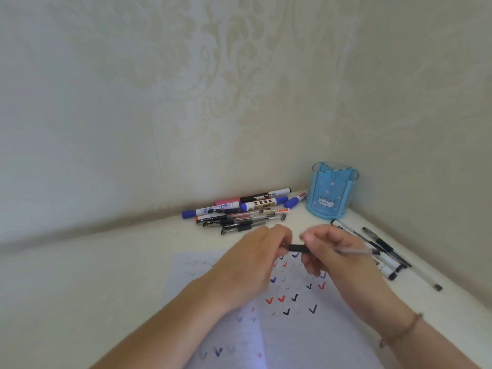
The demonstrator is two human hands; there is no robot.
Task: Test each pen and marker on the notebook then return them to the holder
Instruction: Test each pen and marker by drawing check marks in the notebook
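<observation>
Both hands meet over the open notebook (pixel 292 323), whose page carries several red, blue and black tick marks. A clear gel pen with a black grip (pixel 354 252) lies in my right hand (pixel 332 251), its barrel pointing right. My left hand (pixel 255 259) pinches that pen's black cap end (pixel 298 248); whether the cap is on or off the tip I cannot tell. The blue pen holder (pixel 331 193), printed with a cat, stands in the back right corner and looks empty.
A pile of markers and gel pens (pixel 239 211) lies behind the hands, left of the holder. Several more pens and a marker (pixel 386 251) lie along the right wall. A bracelet circles my right wrist (pixel 402 331). Walls close the table's back and right.
</observation>
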